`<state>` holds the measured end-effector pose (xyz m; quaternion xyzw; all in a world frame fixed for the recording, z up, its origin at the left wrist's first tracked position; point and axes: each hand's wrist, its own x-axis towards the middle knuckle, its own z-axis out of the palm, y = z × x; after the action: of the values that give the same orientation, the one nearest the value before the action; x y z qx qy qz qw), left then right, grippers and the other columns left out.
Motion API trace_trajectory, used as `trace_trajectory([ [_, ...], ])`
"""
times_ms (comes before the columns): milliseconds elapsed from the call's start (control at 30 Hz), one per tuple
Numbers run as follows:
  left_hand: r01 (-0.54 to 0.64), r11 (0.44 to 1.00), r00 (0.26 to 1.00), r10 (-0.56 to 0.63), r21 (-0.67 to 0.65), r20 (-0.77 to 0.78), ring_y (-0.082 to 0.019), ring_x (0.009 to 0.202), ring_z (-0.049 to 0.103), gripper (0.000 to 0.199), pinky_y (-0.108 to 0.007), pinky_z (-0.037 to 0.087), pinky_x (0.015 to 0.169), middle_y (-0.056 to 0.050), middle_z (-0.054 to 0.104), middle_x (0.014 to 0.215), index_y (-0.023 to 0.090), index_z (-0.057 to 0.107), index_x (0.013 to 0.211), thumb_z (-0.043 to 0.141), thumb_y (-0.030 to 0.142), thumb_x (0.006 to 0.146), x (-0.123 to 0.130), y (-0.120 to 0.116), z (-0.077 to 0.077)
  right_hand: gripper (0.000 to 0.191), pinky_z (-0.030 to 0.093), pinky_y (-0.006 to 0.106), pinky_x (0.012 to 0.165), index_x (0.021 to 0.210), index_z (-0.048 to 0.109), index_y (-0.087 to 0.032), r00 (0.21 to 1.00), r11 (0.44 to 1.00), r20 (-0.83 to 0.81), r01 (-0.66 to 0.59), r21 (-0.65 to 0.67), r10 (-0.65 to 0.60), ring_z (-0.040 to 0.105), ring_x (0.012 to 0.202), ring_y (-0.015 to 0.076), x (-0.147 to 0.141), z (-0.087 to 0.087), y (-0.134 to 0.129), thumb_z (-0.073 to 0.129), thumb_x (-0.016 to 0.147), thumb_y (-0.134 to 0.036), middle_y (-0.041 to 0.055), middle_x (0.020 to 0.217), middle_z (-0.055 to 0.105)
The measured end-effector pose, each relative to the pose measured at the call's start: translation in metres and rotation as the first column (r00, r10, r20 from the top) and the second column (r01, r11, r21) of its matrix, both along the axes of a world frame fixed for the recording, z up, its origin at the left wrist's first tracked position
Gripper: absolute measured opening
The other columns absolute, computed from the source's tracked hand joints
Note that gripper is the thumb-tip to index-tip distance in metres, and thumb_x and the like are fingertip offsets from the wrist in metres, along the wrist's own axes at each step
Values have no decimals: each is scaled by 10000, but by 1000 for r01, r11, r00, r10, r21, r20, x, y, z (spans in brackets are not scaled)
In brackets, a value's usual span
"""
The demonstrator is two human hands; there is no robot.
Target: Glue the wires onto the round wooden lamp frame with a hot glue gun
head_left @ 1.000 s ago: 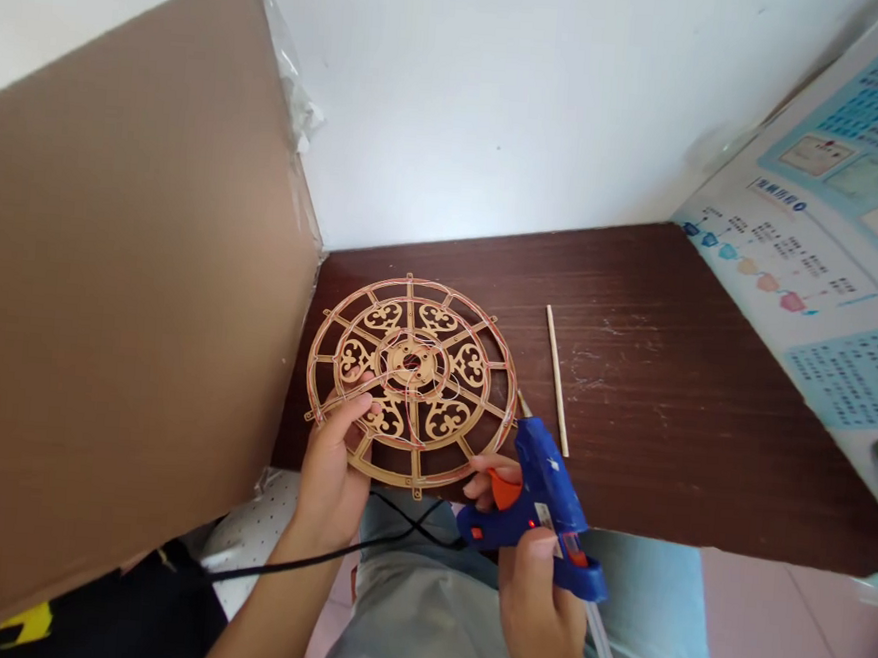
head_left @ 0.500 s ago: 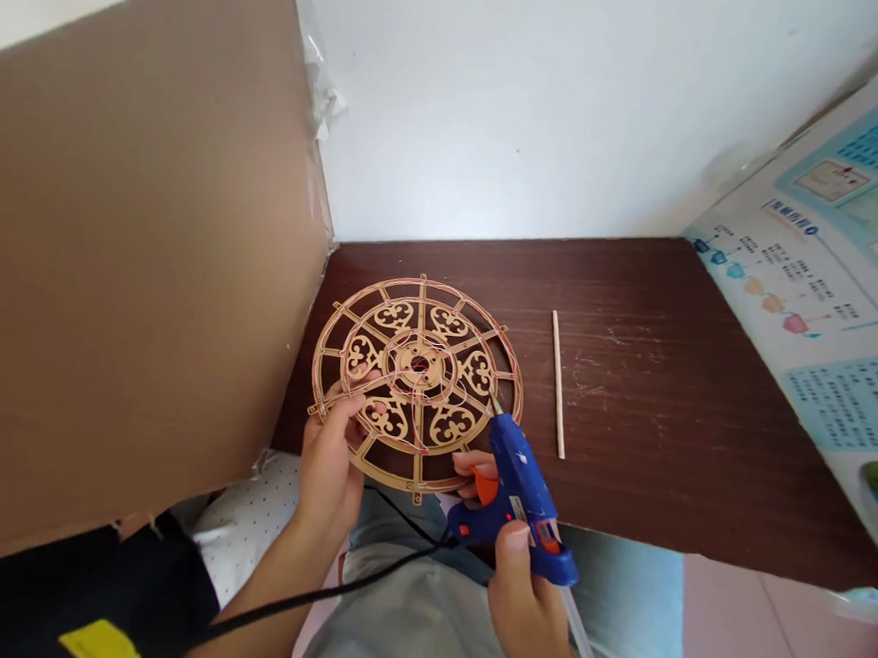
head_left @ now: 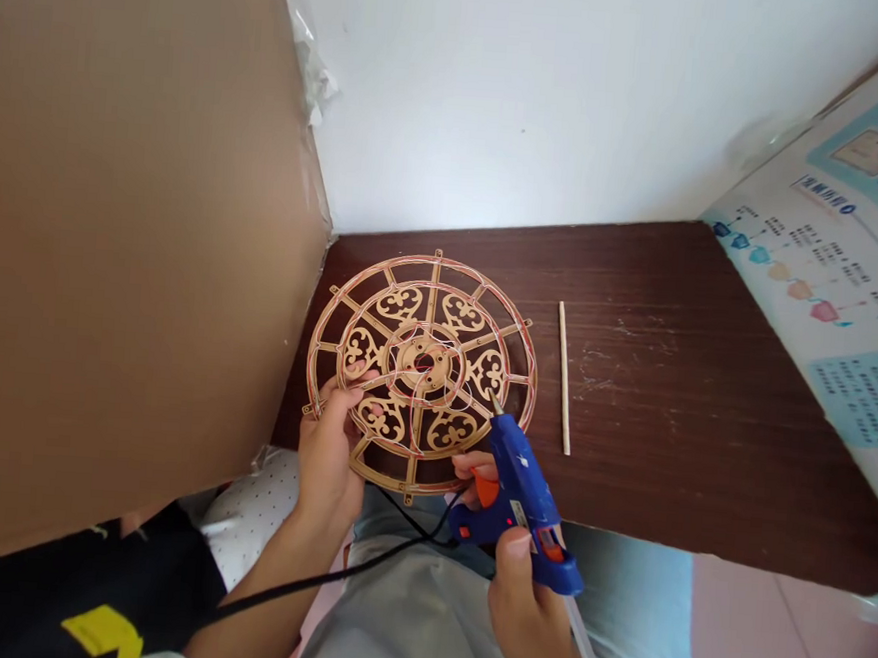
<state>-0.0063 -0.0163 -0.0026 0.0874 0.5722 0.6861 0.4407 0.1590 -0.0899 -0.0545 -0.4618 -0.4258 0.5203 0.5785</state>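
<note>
My left hand (head_left: 332, 447) grips the lower left rim of a round wooden lattice wheel (head_left: 412, 465), thumb on top and some fingers showing through the gaps below. Thin red and white wires run along the wheel's rings and loop around its hub. My right hand (head_left: 532, 606) is closed on a blue hot glue gun (head_left: 525, 475) with an orange trigger. The gun's nozzle points up and left, over the right side of the wheel by one of the scroll ornaments; whether it touches the wood I cannot tell. A clear glue stick sticks out of the gun's back.
A thin wooden stick (head_left: 564, 378) lies on the dark brown tabletop (head_left: 651, 404), right of the wheel. Cardboard (head_left: 136, 248) stands at the left, a printed board (head_left: 827, 256) at the right. The gun's black cord (head_left: 316, 579) crosses my left forearm.
The wheel has turned slightly and its far side is tilted up more. The glue gun has stayed nearly in place over its right side. My view has shifted a little.
</note>
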Motion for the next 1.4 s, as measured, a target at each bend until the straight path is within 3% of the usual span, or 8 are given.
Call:
trace_trajectory([
  [200,27,1000,1000,-27,-9,-10,-153,772,736,293,-259,582,768,-11,825,960,211,827,919,860,263,632,1,-2,3,476,656,416,899,1342,680,-268,985,989,139,-114,96,100,745,1127,314,4,-5,4,576,1040,-622,122,1270,758],
  [333,14,1000,999,-14,-4,-40,-175,814,739,324,-274,584,760,-28,832,1000,213,831,935,873,280,621,5,-4,6,556,638,376,839,1288,708,-253,982,985,164,-116,131,94,762,1015,288,-4,0,8,586,1001,-713,104,1179,782],
  [567,-12,1000,998,12,1,-58,-163,743,701,306,-257,567,695,-24,824,939,214,842,896,870,280,599,7,-7,9,495,588,402,903,1236,745,-297,959,957,212,-226,182,186,755,1017,290,-11,13,19,620,992,-708,80,1120,785],
  [667,1,1000,1000,-1,-10,-29,-144,694,671,322,-247,560,667,-17,812,909,208,839,903,879,280,592,7,-7,9,526,579,412,875,1187,754,-291,968,967,187,-196,160,165,746,1007,295,-15,18,21,586,989,-748,83,1089,770],
  [800,13,1000,1000,-13,11,-25,-159,770,703,296,-243,570,694,-28,827,977,214,838,902,873,273,614,9,-7,10,570,579,414,842,1150,755,-277,975,980,163,-168,107,149,734,952,287,-21,24,19,571,974,-786,90,1072,757],
  [1233,17,1000,1000,-18,-15,-17,-154,758,703,333,-250,567,693,-17,816,949,208,823,930,893,284,613,8,-8,4,549,577,417,859,1164,735,-282,975,973,162,-174,153,149,726,967,288,-20,24,20,553,992,-770,87,1077,746],
  [1400,9,1000,999,-10,-30,-37,-153,747,699,315,-245,564,671,-24,823,949,212,835,913,865,277,607,9,-7,5,576,562,413,851,1131,736,-274,959,967,234,-199,157,159,721,1000,300,-17,27,21,521,993,-790,92,1088,754],
])
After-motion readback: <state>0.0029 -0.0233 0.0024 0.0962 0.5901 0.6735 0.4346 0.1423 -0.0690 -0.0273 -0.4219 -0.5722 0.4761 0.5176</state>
